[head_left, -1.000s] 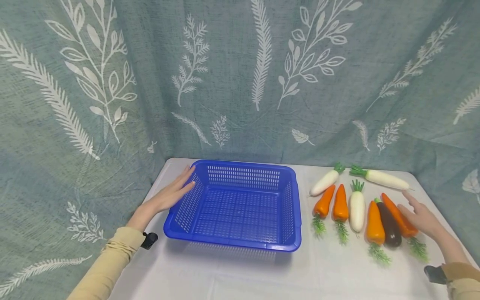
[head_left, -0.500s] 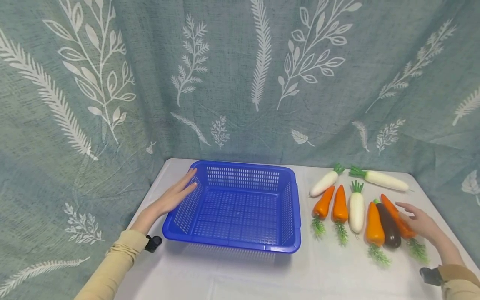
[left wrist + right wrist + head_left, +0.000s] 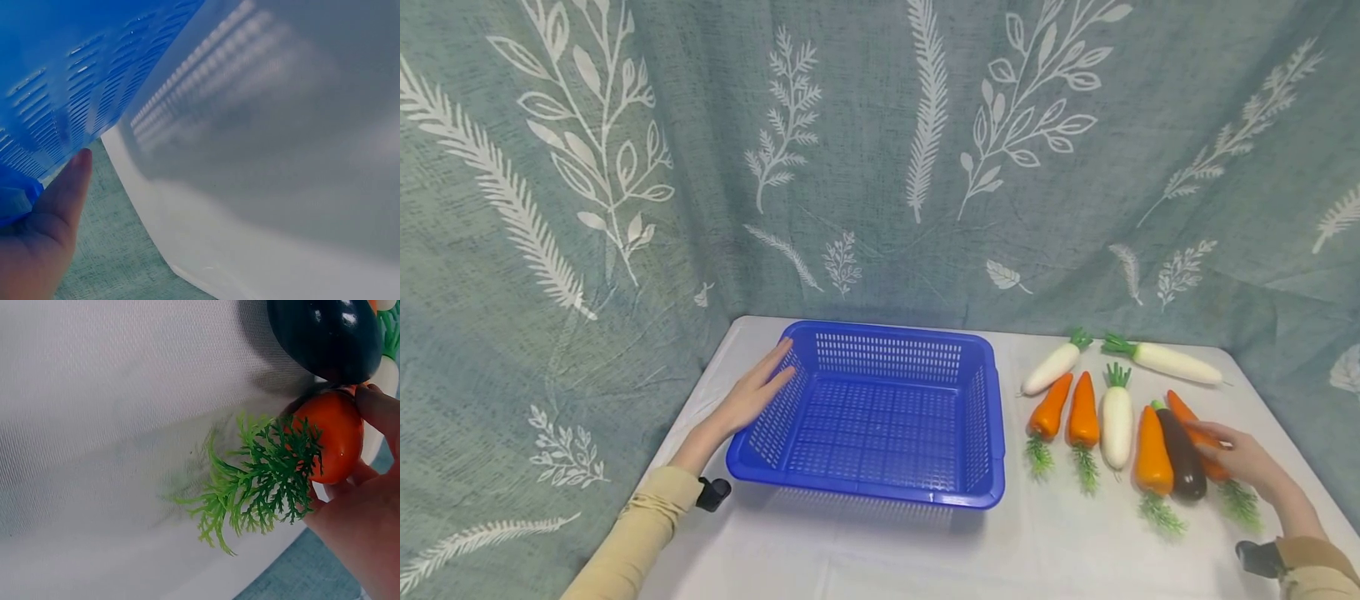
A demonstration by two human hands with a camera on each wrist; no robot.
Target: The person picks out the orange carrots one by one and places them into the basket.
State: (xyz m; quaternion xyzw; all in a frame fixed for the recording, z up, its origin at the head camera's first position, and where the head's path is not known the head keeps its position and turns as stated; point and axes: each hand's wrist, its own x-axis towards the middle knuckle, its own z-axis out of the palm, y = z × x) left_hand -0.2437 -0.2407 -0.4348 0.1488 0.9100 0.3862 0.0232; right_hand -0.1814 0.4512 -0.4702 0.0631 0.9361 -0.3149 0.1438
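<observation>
My left hand (image 3: 752, 400) lies at the left side of a blue plastic basket (image 3: 865, 493), its fingers extended at the rim. In the left wrist view the thumb (image 3: 65, 194) is straight, beside the slotted basket wall. With my right hand (image 3: 1247, 462) I grip the rightmost carrot (image 3: 340, 434). The thumb is on one side of it and the fingers on the other; its green leafy top hangs free. A dark eggplant (image 3: 1182, 458) lies right beside this carrot, touching or nearly touching it. The carrot is on the table, partly hidden by my hand in the head view.
Further left lie more carrots (image 3: 1153, 454) (image 3: 1082, 412) (image 3: 1051, 408) and a white radish (image 3: 1117, 425). Two radishes (image 3: 1052, 368) (image 3: 1176, 363) lie behind them. The white table (image 3: 880, 558) ends at a green leaf-patterned curtain (image 3: 880, 167).
My right hand has moved left and down onto the rightmost carrot, and its fingers have closed round it. The left hand has stayed at the basket's left side.
</observation>
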